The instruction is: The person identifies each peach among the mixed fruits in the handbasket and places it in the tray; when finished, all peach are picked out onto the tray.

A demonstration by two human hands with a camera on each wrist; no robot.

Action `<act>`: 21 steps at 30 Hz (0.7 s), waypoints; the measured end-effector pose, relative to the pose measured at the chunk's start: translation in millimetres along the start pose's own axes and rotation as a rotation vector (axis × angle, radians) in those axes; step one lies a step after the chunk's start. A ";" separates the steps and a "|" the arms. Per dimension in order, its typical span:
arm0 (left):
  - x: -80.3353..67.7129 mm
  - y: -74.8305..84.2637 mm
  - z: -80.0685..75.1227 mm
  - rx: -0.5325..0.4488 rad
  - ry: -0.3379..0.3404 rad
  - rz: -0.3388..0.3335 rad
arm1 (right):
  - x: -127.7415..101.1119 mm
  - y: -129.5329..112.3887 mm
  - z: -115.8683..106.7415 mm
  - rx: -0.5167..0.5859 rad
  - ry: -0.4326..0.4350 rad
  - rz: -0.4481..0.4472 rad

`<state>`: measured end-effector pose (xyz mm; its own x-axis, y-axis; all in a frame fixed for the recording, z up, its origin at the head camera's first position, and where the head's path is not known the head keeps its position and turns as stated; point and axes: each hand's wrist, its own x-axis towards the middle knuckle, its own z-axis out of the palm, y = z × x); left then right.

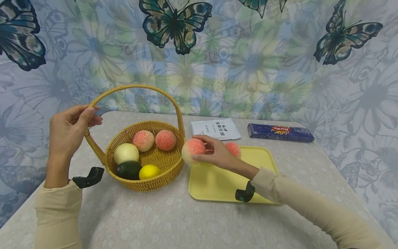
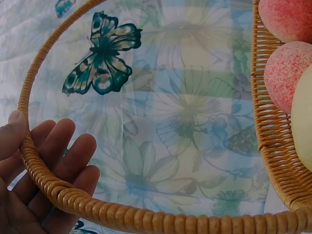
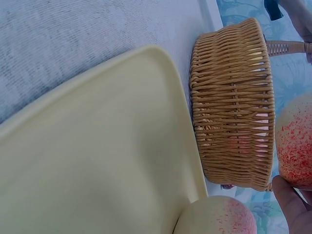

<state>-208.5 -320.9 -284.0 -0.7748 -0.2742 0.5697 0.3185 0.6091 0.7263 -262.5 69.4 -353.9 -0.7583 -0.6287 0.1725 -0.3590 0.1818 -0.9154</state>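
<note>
My left hand (image 1: 73, 126) grips the wound handle (image 1: 136, 86) of a wicker basket (image 1: 144, 186) on its left side; the left wrist view shows the thumb and fingers around it. Inside the basket lie two peaches (image 1: 166, 140), a pale round fruit (image 1: 126, 154), a dark green avocado-like fruit (image 1: 128, 170) and a yellow lemon (image 1: 149, 172). Between thumb and fingers, my right hand (image 1: 219, 154) holds another peach (image 1: 192, 151) at the basket's right rim, above the near-left part of a yellow tray (image 1: 217, 186). One more peach (image 1: 234, 149) rests on the tray, partly behind the hand.
A white printed packet (image 1: 216, 129) lies behind the tray. To its right is a blue Barilla box (image 1: 281, 132). A flowered cloth with butterflies (image 1: 248, 69) hangs behind the table (image 1: 155, 221).
</note>
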 end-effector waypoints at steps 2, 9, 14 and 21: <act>0.1 0.0 0.2 -0.001 0.001 0.004 | -1.5 0.3 -2.1 0.008 0.004 0.000; -0.5 1.3 -0.4 0.004 -0.004 -0.006 | -8.8 1.9 -12.3 -0.017 0.024 0.000; -0.6 0.8 -0.6 -0.002 -0.005 -0.005 | -11.5 3.1 -21.9 -0.010 0.052 -0.032; -0.5 -0.2 -1.0 -0.015 -0.009 -0.006 | -17.9 4.6 -34.2 -0.043 0.091 -0.048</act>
<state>-207.7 -321.7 -284.0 -0.7815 -0.2715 0.5617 0.3215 0.5963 0.7356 -269.1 107.4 -348.7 -0.7852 -0.5665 0.2500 -0.4176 0.1865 -0.8893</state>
